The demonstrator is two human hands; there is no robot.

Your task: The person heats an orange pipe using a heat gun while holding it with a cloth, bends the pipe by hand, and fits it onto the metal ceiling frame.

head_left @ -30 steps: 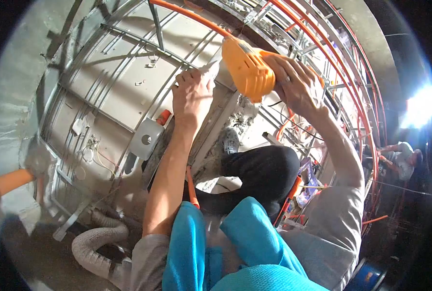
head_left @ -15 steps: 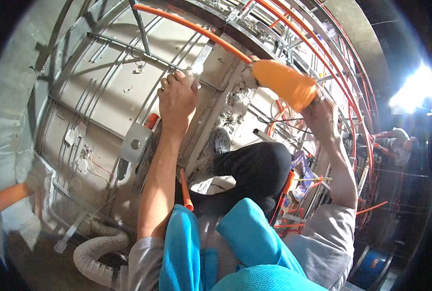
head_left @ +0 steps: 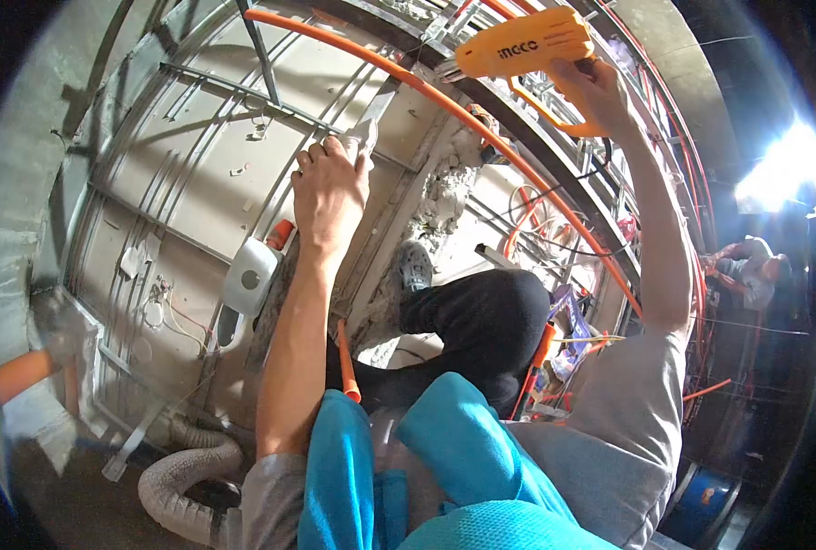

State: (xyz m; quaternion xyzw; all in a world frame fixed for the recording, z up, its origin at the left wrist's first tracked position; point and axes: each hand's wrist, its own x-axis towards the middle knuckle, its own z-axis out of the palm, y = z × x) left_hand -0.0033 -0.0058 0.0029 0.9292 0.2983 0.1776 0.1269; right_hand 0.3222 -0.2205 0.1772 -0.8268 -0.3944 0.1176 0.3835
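My right hand (head_left: pixel 591 92) is closed round the handle of a yellow-orange heat gun (head_left: pixel 527 44) marked INGCO. Its metal nozzle points left, and a dark cord hangs from the handle. Just below the nozzle, a long orange conduit pipe (head_left: pixel 399 73) curves from the upper left down to the right. Whether the nozzle touches the pipe I cannot tell. My left hand (head_left: pixel 330 192) is lower, fingers curled round something whitish (head_left: pixel 364 136) by the metal framing, mostly hidden by the fingers.
Metal studs (head_left: pixel 215 82) cross pale boards on the left. A white plastic case (head_left: pixel 251 277) lies beside my left forearm. Broken concrete (head_left: pixel 446 197) runs down the middle. More orange pipes and loose cables are on the right, where another person (head_left: pixel 747 270) works near a bright lamp.
My right hand has raised the heat gun up and away, turning its side toward me. More of the orange pipe now shows below it. My left hand has barely moved.
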